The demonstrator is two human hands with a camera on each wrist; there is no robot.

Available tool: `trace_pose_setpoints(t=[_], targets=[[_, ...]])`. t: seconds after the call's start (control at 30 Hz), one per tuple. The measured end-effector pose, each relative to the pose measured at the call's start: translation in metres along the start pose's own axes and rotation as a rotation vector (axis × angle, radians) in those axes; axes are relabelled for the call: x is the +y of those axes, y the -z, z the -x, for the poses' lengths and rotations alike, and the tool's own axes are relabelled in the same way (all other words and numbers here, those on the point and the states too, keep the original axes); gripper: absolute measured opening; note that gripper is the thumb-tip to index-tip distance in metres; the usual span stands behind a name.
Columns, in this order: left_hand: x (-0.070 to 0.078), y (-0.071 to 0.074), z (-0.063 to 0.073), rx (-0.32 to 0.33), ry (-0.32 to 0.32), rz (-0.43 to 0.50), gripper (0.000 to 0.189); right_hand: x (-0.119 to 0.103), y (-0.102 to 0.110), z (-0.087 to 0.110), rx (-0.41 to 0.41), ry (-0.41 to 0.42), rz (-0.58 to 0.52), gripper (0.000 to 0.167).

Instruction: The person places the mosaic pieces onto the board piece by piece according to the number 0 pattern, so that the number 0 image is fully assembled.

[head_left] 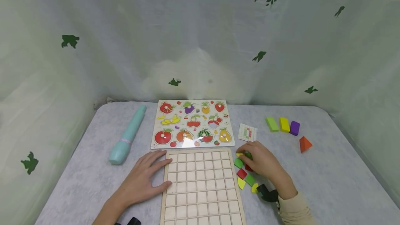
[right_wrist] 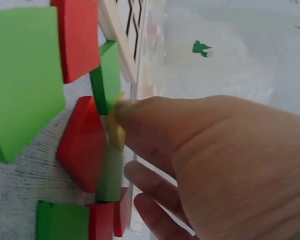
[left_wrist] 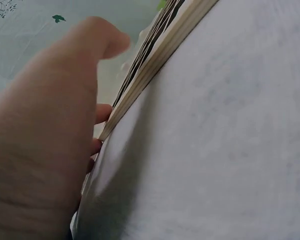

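Note:
A wooden grid board (head_left: 200, 185) of bare square cells lies in front of me. My left hand (head_left: 145, 176) rests along its left side, fingers spread, with thumb and fingertips touching the frame. In the left wrist view, the left thumb (left_wrist: 80, 45) stands near the board's edge (left_wrist: 160, 62). Right of the board my right hand (head_left: 257, 157) reaches into loose coloured pieces and pinches a yellow piece (right_wrist: 116, 127) between thumb and fingers. Around it lie a red square (head_left: 241, 173), green pieces (head_left: 239, 163) and yellow quarter-round pieces (head_left: 241, 183). The right hand partly hides some pieces.
Behind the grid stands a fruit puzzle board (head_left: 192, 124). A small pattern card (head_left: 247, 132) lies to its right. Farther right are green (head_left: 272, 124), yellow (head_left: 284, 124) and purple (head_left: 294, 127) blocks and an orange triangular block (head_left: 305, 144). A teal bottle-shaped object (head_left: 128, 136) lies at left.

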State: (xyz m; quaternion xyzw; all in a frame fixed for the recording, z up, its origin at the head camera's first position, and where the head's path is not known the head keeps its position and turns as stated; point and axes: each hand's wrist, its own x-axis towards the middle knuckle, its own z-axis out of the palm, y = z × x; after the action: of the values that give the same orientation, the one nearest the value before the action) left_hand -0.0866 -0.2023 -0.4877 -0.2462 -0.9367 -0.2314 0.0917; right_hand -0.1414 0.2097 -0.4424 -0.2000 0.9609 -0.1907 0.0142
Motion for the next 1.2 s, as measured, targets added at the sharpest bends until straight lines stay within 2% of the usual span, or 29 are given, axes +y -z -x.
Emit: trace_pose_setpoints(t=[0.17,0.37,0.53,0.77,0.87,1.2], targets=[[0.002,-0.002,-0.003,0.025,-0.02,-0.016,0.065,0.001,0.002,0.002,0.014,-0.015,0.014,0.022],[0.002,-0.002,-0.005,0.01,-0.023,-0.029,0.069,0.004,0.003,0.003,0.018,-0.06,0.044,0.021],[0.001,-0.003,-0.005,0.014,-0.03,-0.026,0.07,-0.004,0.004,0.0,0.021,-0.023,0.033,0.022],[0.0,-0.003,-0.005,0.013,-0.03,-0.03,0.07,-0.029,0.002,-0.013,0.048,0.091,0.003,0.024],[0.0,-0.003,-0.004,0.012,-0.03,-0.024,0.069,-0.04,0.001,-0.019,0.049,0.111,-0.013,0.023],[0.0,-0.003,-0.002,0.01,-0.01,-0.019,0.066,-0.071,-0.01,-0.033,0.003,0.193,-0.07,0.02]])
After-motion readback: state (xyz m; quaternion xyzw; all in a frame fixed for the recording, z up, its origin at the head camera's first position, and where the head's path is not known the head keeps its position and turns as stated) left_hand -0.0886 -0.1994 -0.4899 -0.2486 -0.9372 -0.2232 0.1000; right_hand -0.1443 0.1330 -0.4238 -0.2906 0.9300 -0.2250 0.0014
